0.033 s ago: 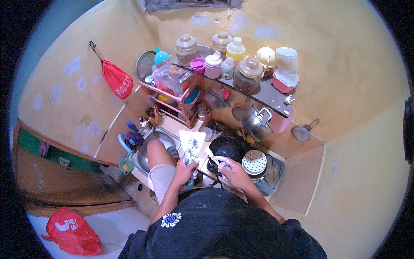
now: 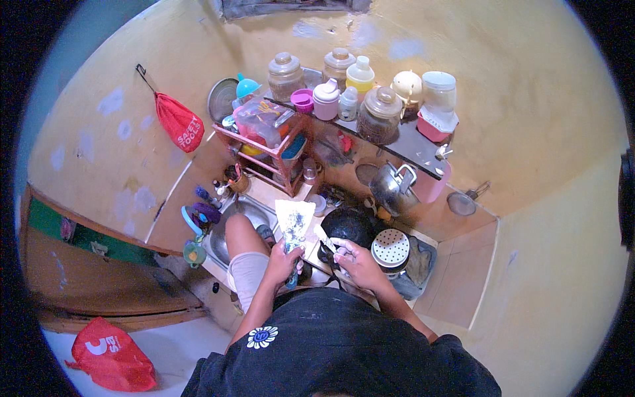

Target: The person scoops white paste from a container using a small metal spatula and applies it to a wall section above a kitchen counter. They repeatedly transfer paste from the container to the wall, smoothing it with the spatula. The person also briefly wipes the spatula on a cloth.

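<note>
Three big glass jars (image 2: 286, 75), two red bags (image 2: 178, 122), one black pan (image 2: 348, 225), one kettle (image 2: 390, 187), one pink rack (image 2: 264, 155), one strainer (image 2: 462, 202), two hands (image 2: 283, 263).

Yellow walls (image 2: 503, 79) around me, paint patchy. Dark shelf (image 2: 410, 142) on wall, full of jars. Pink rack (image 2: 264, 149) at counter's back edge. Red bag (image 2: 178, 122) hangs on wall. Pale floor (image 2: 165, 351) below, red bag (image 2: 109, 354) there.
</note>
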The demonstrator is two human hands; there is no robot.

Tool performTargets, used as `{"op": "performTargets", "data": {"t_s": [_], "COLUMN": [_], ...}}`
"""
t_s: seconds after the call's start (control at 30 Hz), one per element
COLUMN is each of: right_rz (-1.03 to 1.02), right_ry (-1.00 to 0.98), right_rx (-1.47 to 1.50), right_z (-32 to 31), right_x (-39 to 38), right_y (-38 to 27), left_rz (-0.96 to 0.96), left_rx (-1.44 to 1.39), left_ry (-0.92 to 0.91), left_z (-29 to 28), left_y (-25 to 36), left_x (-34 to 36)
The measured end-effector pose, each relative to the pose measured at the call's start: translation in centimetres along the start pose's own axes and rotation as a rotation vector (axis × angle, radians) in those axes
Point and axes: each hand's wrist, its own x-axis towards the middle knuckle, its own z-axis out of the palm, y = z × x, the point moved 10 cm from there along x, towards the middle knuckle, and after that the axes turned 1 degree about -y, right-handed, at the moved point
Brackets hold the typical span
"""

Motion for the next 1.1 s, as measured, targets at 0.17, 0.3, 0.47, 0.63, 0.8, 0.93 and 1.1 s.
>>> {"op": "performTargets", "data": {"t_s": [0.17, 0.3, 0.47, 0.63, 0.8, 0.93, 1.1], "right_rz": [-0.056, -0.037, -0.023, 0.012, -0.054, 0.04, -0.007], "right_ry": [0.011, 0.032, 0.022, 0.03, -0.021, -0.089, -0.053], "right_rx": [-0.124, 0.026, 0.154, -0.022, -0.041, 0.074, 0.104], "right_z": [-0.4, -0.9, -1.6, -2.6, -2.0, -0.6, -0.2], "right_x": [1.2, 1.2, 1.8, 2.7, 4.2, 4.6, 6.2], "right_y": [-1.1, -0.6, 0.1, 0.4, 0.8, 1.2, -1.7], "left_rz": [-0.016, 0.074, 0.032, 0.044, 0.009, 0.152, 0.194], "left_rx": [0.046, 0.135, 0.132, 0.063, 0.016, 0.121, 0.147], "left_ry": [0.055, 0.149, 0.169, 0.162, 0.129, 0.216, 0.313], "left_z": [0.2, -0.2, -1.4, -1.4, -1.5, -2.3, -3.3], "left_y": [1.0, 2.2, 2.0, 2.7, 1.6, 2.6, 4.5], "left_x": [-0.1, -0.3, -0.7, -1.5, -1.5, -1.9, -2.5]}}
